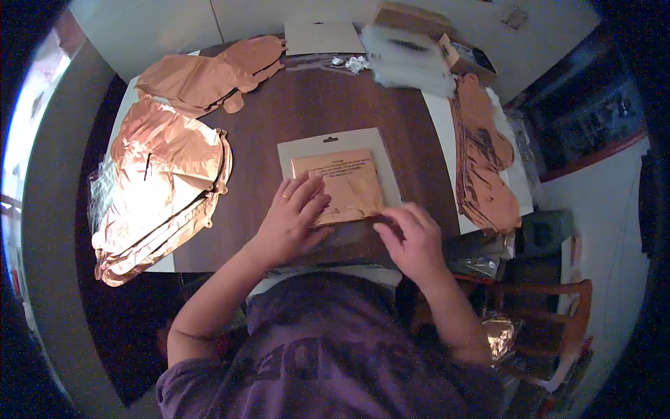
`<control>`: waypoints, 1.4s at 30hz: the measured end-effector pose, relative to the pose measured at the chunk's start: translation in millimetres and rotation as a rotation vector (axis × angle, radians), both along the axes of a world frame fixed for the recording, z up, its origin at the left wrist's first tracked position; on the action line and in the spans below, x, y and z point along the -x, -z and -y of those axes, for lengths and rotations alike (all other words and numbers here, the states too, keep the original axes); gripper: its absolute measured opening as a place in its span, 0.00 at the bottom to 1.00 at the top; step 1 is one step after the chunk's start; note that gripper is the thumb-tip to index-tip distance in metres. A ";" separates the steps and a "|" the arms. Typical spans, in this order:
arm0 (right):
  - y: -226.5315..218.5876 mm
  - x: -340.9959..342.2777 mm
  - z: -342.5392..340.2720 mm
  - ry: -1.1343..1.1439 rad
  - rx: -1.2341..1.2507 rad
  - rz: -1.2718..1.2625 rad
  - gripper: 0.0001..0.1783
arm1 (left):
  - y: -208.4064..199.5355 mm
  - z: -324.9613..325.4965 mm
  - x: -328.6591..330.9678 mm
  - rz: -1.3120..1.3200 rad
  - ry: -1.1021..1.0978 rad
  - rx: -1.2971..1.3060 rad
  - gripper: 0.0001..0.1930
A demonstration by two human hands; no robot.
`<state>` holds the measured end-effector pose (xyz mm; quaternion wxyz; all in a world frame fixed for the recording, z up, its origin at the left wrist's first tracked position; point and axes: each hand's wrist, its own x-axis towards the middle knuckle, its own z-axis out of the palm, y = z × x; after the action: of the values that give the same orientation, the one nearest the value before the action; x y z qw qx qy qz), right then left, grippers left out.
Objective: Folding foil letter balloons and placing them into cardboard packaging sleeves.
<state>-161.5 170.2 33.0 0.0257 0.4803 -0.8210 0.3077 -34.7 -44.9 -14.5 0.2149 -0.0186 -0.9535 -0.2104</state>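
A flat packet point(349, 183) in clear plastic, with a folded rose-gold foil balloon inside and dark print on its front, lies at the middle of the table. Under it is a larger pale card point(300, 149) with a hanging slot at its top. My left hand point(294, 218), a ring on one finger, rests with fingers apart over the packet's left side. At the lower right corner of the packet, my right hand point(413, 241) has thumb and fingertips close together on the edge, in a pinch. What lies exactly between those fingertips is too small to make out.
Flat rose-gold foil balloons point(164, 167) are piled on the dark table point(262, 129) at the left; another foil stack point(481, 157) lies right. At the back are a pale card point(321, 38), clear plastic bags point(408, 56) and an open cardboard box point(469, 56). A wooden chair point(576, 314) stands right.
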 end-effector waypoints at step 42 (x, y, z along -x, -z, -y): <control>29.2 201.0 170.3 -0.061 0.008 -0.080 0.09 | 12.3 -7.3 28.3 0.066 0.072 0.009 0.21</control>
<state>-362.5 -0.1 3.8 0.0509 0.5168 -0.8031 0.2922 -63.0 -37.6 -26.7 0.1756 -0.0468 -0.9597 -0.2143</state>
